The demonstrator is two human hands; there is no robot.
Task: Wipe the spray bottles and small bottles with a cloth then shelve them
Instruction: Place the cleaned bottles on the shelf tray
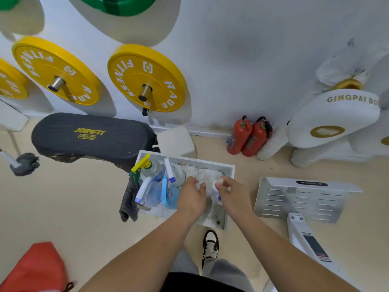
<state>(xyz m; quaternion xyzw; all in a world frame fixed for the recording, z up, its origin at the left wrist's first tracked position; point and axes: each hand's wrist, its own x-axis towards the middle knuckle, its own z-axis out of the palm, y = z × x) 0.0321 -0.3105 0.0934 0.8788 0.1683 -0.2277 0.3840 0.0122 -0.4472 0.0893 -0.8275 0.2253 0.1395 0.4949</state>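
Observation:
A white shelf tray [229, 167] holds several spray bottles [155, 182] on its left side, one with a yellow trigger [141, 164]. Over the tray's middle my left hand [192, 197] pinches a white cloth [203, 179]. My right hand [230, 193] grips a small white bottle with a purple band [217, 193], partly wrapped by the cloth. Most of the small bottle is hidden by my fingers.
A dark grey rag [129, 202] hangs off the tray's left edge. A black padded bench [92, 138] stands behind it, yellow weight plates [147, 77] on the wall. Two red fire extinguishers [248, 137] stand at the wall. A metal footplate [301, 199] lies to the right.

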